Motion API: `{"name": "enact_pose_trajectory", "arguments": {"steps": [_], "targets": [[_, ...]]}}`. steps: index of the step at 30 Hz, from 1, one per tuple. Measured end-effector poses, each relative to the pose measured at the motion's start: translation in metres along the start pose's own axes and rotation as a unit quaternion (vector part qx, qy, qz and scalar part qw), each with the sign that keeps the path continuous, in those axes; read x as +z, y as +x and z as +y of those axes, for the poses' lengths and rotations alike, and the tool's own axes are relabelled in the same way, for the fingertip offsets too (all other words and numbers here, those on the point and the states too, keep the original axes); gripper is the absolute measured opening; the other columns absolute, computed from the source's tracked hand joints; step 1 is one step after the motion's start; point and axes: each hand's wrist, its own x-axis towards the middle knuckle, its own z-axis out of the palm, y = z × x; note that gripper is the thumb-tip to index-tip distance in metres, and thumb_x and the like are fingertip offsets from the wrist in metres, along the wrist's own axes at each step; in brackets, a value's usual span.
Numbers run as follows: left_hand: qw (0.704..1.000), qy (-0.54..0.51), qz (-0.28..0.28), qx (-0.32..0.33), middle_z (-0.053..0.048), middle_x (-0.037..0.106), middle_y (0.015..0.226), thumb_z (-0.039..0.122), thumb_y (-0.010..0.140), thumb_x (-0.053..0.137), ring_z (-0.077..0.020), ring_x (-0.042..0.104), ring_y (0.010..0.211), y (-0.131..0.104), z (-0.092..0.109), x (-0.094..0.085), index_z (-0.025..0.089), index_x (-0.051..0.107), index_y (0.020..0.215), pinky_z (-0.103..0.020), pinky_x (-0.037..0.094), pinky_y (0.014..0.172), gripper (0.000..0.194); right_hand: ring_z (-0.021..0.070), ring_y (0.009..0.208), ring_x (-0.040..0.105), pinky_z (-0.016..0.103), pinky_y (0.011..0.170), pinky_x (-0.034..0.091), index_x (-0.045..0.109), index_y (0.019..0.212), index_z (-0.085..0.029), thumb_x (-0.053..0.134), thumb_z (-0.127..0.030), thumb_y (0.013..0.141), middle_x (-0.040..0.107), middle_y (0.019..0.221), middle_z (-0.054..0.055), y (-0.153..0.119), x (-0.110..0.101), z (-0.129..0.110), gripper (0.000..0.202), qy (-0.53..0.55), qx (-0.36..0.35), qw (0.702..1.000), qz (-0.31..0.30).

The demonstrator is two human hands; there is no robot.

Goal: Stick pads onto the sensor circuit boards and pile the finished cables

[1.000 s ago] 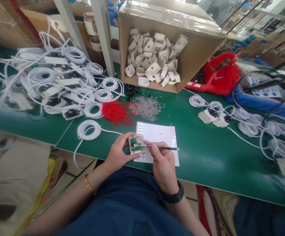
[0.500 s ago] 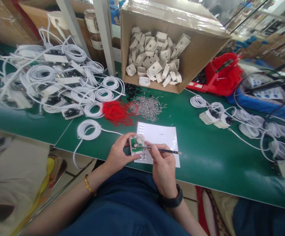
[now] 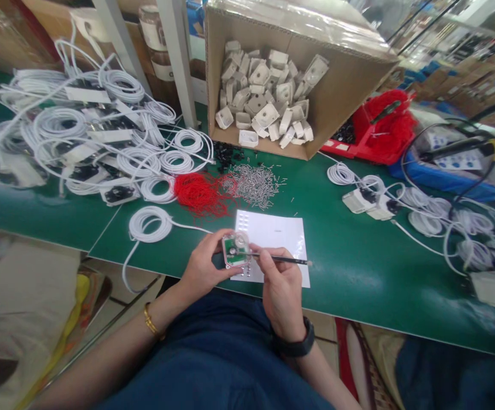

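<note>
My left hand (image 3: 204,265) grips a small square housing (image 3: 225,263) with a green circuit board (image 3: 230,249) inside and a clear round part at its upper right. The thumb lies along its lower edge and the fingers along the top. My right hand (image 3: 282,285) pinches a thin dark pen-like tool (image 3: 287,259), its slim tip reaching over the board. What the tip touches is too small to make out. Below both hands lies a white sheet (image 3: 292,239) with small round metal pieces on it. A white cable coil (image 3: 138,225) sits to the left, its end running toward the housing.
A cardboard box (image 3: 341,97) of white housings stands at the back. Before it lie small metal pins (image 3: 256,185) and red wires (image 3: 193,193). Heaped white cables (image 3: 63,122) fill the left; more coils (image 3: 426,222) lie right, near red (image 3: 360,134) and blue bins (image 3: 426,179).
The whole view has shifted slightly, so everything appears a little further left and up. Both hands keep the same hold, and the tool's tip stays over the circuit board.
</note>
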Motion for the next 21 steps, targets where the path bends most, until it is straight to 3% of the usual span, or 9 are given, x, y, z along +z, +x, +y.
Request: {"name": "enact_pose_trajectory", "arguments": {"steps": [11,15,18,21], "targets": [[0.999,0.003,0.024,0.024,-0.009,0.054,0.123,0.032,0.066,0.078,-0.0229,0.058,0.109,-0.003,-0.003,0.003,0.022,0.042,0.127,-0.036,0.055,0.089,0.071,0.0195,0.088,0.066,0.034,0.081,0.047,0.061,0.081,-0.017,0.069,-0.028,0.078,0.072,0.090,0.007,0.002,-0.001,0.000,0.014,-0.006,0.001,1.000,-0.002],[0.994,0.027,0.046,0.099,-0.011,0.050,0.128,0.027,0.071,0.075,-0.0241,0.053,0.117,-0.006,-0.009,0.005,0.025,0.039,0.126,-0.039,0.053,0.090,0.065,0.0208,0.091,0.066,0.037,0.084,0.048,0.060,0.084,-0.018,0.065,-0.028,0.083,0.071,0.093,0.007,0.000,-0.002,0.004,0.011,-0.047,-0.017,0.998,-0.023],[0.982,0.094,0.029,0.163,-0.012,0.047,0.131,0.023,0.078,0.068,-0.0248,0.049,0.122,-0.007,-0.012,0.004,0.024,0.045,0.116,-0.043,0.046,0.099,0.045,0.0217,0.094,0.065,0.038,0.084,0.048,0.060,0.083,-0.019,0.062,-0.025,0.085,0.070,0.092,0.006,-0.008,-0.003,0.000,0.006,-0.133,-0.098,0.985,-0.041],[0.976,0.137,0.028,0.169,-0.013,0.047,0.132,0.024,0.082,0.063,-0.0244,0.051,0.120,-0.005,-0.012,0.002,0.023,0.048,0.112,-0.040,0.046,0.098,0.034,0.0227,0.103,0.060,0.041,0.088,0.047,0.060,0.089,-0.021,0.052,-0.020,0.089,0.067,0.097,0.007,-0.001,-0.008,-0.021,0.008,-0.209,-0.242,0.945,-0.074]]}}
